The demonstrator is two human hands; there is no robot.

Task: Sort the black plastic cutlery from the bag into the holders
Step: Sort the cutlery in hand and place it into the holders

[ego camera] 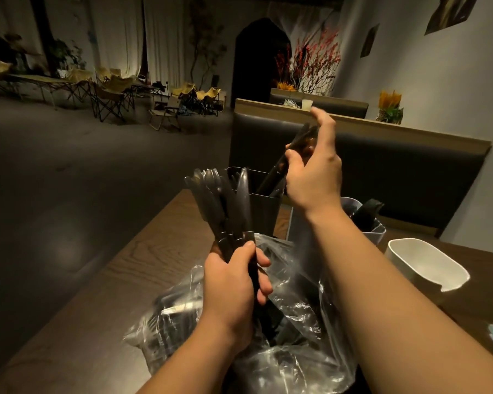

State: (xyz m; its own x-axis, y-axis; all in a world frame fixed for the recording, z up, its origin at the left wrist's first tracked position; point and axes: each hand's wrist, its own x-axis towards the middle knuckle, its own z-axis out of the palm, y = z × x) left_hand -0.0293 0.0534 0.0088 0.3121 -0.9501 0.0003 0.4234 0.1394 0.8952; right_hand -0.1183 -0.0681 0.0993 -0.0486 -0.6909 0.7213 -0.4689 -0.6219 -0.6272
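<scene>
Left hand point(234, 282) gripping a bunch of black knives point(219, 203) above the clear bag point(296, 336). Right hand point(313, 172) pinching a few black cutlery pieces point(285, 163) over the dark holder point(264, 206). Dark wood-grain bench point(154, 251), white tub point(427, 263) on my right. Dim room, folding chairs point(111, 95) back left.

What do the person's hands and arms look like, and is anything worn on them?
The left hand and the right hand are bare: no gloves, and no ring, watch or bracelet shows. The left forearm and the right forearm are uncovered to the picture's edge; no sleeve is in view.
</scene>
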